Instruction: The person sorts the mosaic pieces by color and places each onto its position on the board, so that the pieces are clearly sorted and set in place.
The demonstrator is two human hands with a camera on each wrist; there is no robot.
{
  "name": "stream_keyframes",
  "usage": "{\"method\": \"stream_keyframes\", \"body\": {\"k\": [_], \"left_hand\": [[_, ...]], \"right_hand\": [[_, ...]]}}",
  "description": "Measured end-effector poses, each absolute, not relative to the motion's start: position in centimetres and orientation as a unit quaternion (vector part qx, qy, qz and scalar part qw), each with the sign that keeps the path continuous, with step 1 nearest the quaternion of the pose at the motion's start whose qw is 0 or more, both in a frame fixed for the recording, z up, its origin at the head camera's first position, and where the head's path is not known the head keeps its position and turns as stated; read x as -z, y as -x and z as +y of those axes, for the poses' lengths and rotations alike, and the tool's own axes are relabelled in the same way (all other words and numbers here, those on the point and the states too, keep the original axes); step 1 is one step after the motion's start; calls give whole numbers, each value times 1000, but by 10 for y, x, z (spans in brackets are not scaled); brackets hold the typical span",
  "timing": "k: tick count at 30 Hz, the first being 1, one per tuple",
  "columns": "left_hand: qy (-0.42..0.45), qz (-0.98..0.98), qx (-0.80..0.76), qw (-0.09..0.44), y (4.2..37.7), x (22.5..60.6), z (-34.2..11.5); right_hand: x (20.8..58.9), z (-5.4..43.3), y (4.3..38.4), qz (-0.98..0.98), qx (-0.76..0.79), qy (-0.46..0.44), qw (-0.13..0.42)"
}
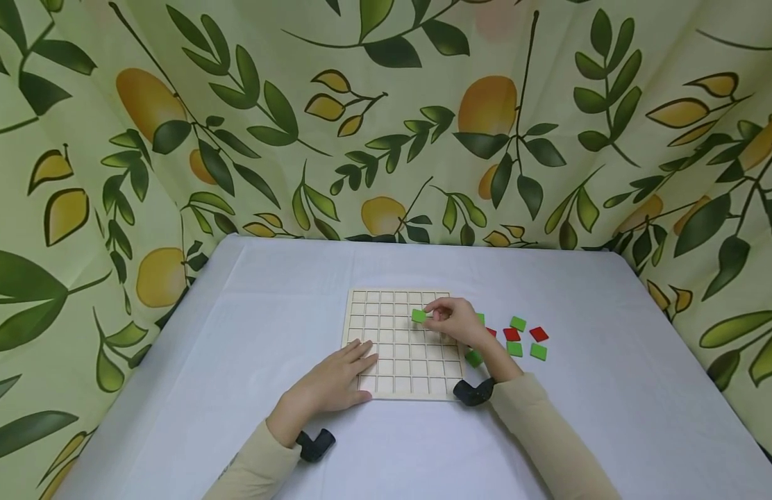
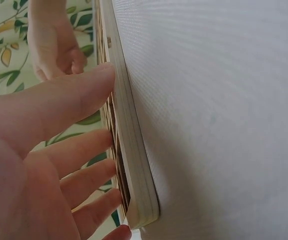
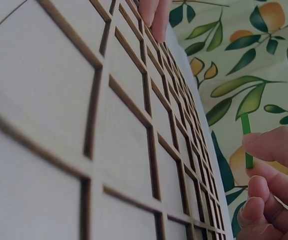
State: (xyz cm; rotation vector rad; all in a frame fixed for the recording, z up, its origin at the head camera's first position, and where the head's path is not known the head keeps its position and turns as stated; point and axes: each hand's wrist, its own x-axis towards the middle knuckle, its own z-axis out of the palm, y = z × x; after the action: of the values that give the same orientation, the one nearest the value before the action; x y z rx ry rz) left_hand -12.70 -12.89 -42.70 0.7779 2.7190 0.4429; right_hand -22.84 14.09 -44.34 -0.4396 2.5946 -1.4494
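A pale wooden grid board [image 1: 386, 366] with square cells lies on the table. My right hand [image 1: 456, 321] pinches a green square tile [image 1: 418, 316] above the board's far right part. In the right wrist view the same green tile [image 3: 247, 142] shows edge-on between thumb and fingertips, apart from the grid. My left hand [image 1: 332, 380] rests on the board's near left edge with its fingers spread. In the left wrist view the left thumb [image 2: 91, 85] touches the board's side edge [image 2: 133, 150]; the other fingertips lie along its top.
Right of the board lie several loose tiles, among them a green tile [image 1: 539, 352] and a red tile [image 1: 539, 334]; some are partly hidden behind my right arm. A white cloth [image 1: 267, 298] covers the table. Behind it hangs a leaf-and-fruit patterned curtain [image 1: 392, 139].
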Motion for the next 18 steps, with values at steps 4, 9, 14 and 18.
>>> {"method": "stream_keyframes", "body": {"k": [4,9,14,18], "left_hand": [[-268,941,-155,140,127,426,-128],[-269,940,-156,139,126,424,-128],[-271,941,-150,138,126,425,-129],[-269,941,-149,139,126,425,-128]], "right_hand": [[444,136,230,860,482,152,70],[444,129,231,858,484,155,77],[447,123,235,848,499,146,100],[447,118,237,842,506,155,102]]}}
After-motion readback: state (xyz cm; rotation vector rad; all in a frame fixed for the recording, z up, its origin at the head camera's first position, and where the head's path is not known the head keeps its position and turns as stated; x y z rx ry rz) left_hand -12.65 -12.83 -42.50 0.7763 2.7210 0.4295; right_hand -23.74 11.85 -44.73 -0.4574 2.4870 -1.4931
